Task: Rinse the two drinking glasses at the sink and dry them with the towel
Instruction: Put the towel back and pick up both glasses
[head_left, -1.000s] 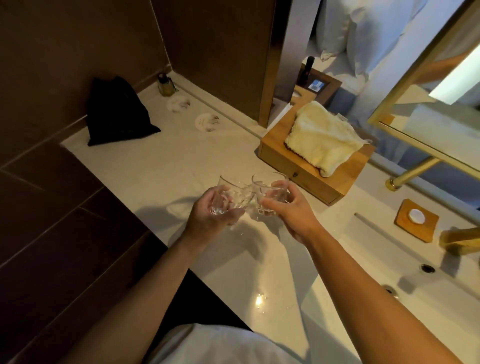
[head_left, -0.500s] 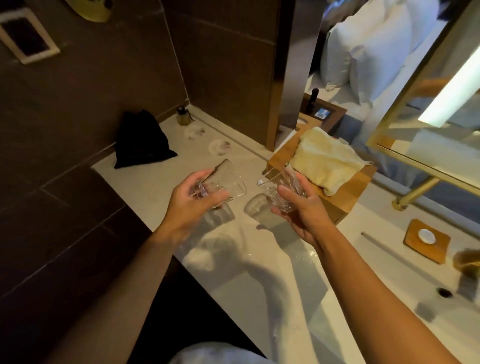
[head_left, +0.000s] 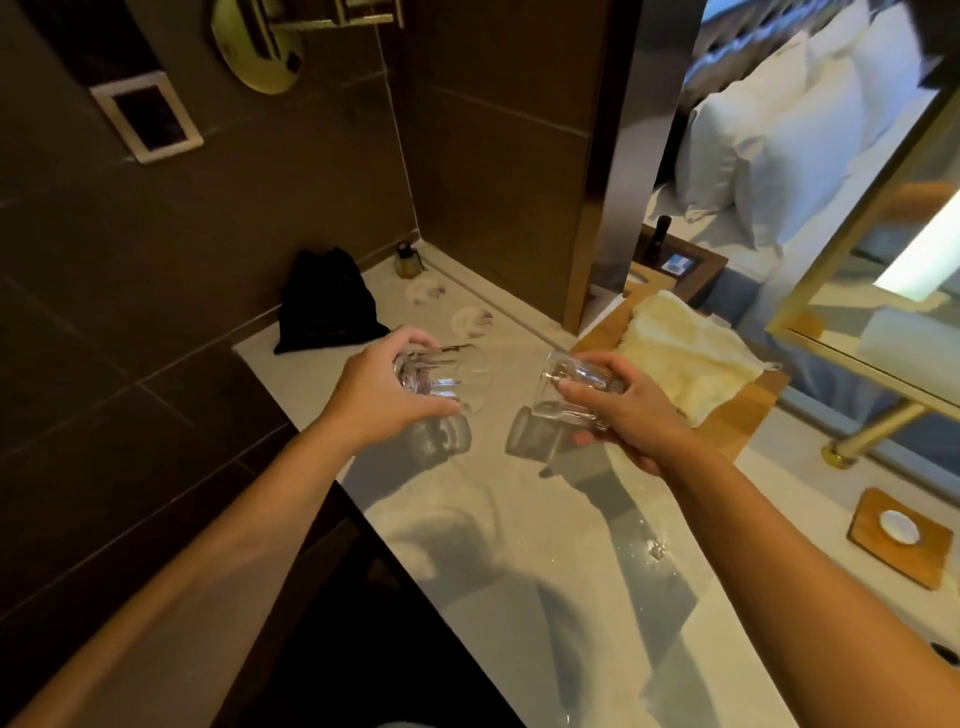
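Note:
I hold two clear drinking glasses above the pale counter (head_left: 519, 530). My left hand (head_left: 379, 387) grips one glass (head_left: 436, 376), tipped on its side with its mouth to the right. My right hand (head_left: 631, 415) grips the other glass (head_left: 566, 395), also tipped. The two glasses are apart, each casting a shadow on the counter below. A cream towel (head_left: 685, 353) lies folded on a wooden box (head_left: 737, 415) just beyond my right hand. The sink basin is at the right edge, mostly out of frame.
A black pouch (head_left: 330, 306) and a small amber bottle (head_left: 405, 260) sit at the counter's far corner, with two round paper coasters (head_left: 470, 319) nearby. A wooden soap dish (head_left: 898, 535) lies at right near a brass mirror post (head_left: 872, 431). Water drops (head_left: 654, 551) dot the counter.
My hands have moved apart and risen, separating the two glasses that were touching. Both glasses have tipped further onto their sides. My view has tilted upward.

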